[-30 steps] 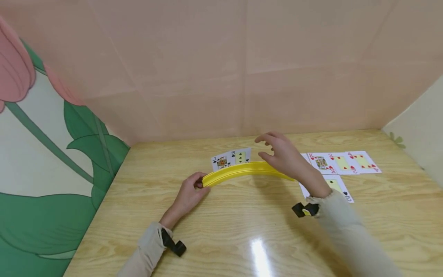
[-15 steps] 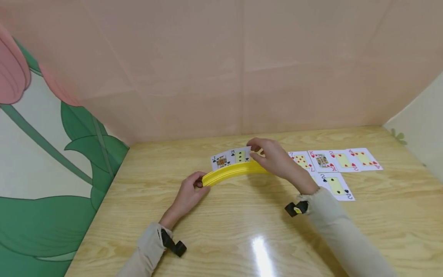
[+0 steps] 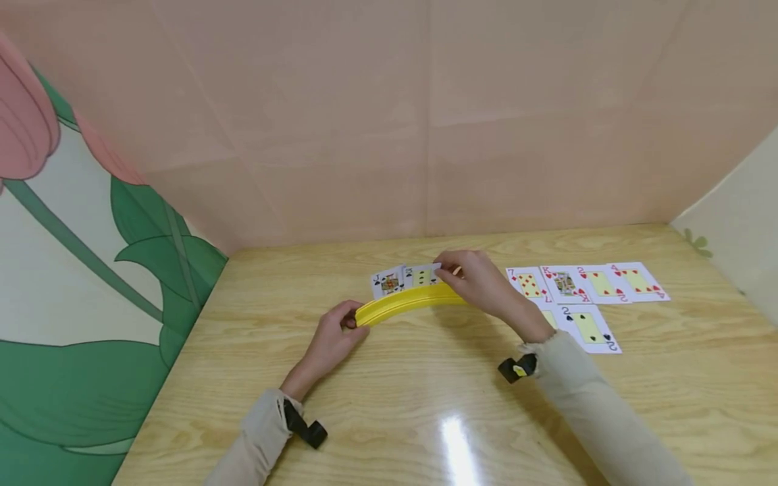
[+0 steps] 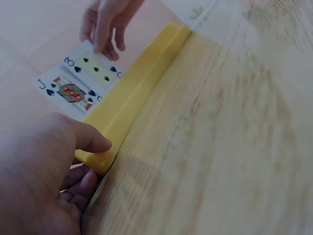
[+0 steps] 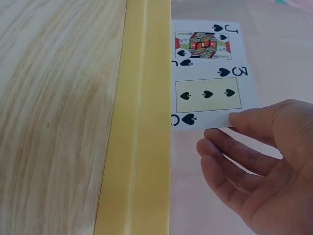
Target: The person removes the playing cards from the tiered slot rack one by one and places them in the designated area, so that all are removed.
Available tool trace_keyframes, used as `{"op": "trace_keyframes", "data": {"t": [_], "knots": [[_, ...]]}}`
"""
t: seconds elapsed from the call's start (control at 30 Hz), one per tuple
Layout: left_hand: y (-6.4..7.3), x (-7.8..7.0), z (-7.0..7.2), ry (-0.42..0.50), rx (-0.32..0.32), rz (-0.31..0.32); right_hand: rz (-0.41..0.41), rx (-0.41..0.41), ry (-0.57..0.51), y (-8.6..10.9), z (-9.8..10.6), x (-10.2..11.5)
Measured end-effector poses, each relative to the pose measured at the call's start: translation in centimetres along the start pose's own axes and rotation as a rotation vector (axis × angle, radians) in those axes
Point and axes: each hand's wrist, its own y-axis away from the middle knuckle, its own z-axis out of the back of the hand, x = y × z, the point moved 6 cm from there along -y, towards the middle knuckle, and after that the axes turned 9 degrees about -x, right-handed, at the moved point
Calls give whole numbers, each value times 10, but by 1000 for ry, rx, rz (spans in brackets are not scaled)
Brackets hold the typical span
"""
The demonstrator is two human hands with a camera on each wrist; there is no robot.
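A curved yellow card holder [image 3: 410, 301] stands on the table, and my left hand [image 3: 331, 341] grips its left end between thumb and fingers. Two playing cards rise upright from its slot: the jack of spades [image 3: 386, 283] on the left and the three of spades [image 3: 419, 275] beside it, slightly overlapping. At the outer edge of the three, my right hand [image 3: 486, 287] pinches the card with its thumb [image 5: 244, 120] on the face; the fingertips behind are partly hidden. The lower parts of both cards are out of sight in the holder.
Right of the holder, face-up cards lie in a row: seven of diamonds [image 3: 527, 283], king of hearts [image 3: 565, 284], two of hearts [image 3: 600, 285] and four of hearts [image 3: 638, 281]. Below them lies the two of spades [image 3: 588, 329], next to a card half hidden by my right arm.
My right hand has come left and down from above the holder to the three of spades and taken its edge. That card has tilted and sunk slightly. The left hand has stayed put.
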Motion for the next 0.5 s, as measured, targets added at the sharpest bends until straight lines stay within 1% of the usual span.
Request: {"op": "trace_keyframes", "data": {"t": [0.33,0.5], "knots": [[0,0,0,-2,-7,0,-16,-29,-15,-1,11,-1],[0,1,-1,-3,-5,0,-38,-32,-20,-1,16,-1]]}}
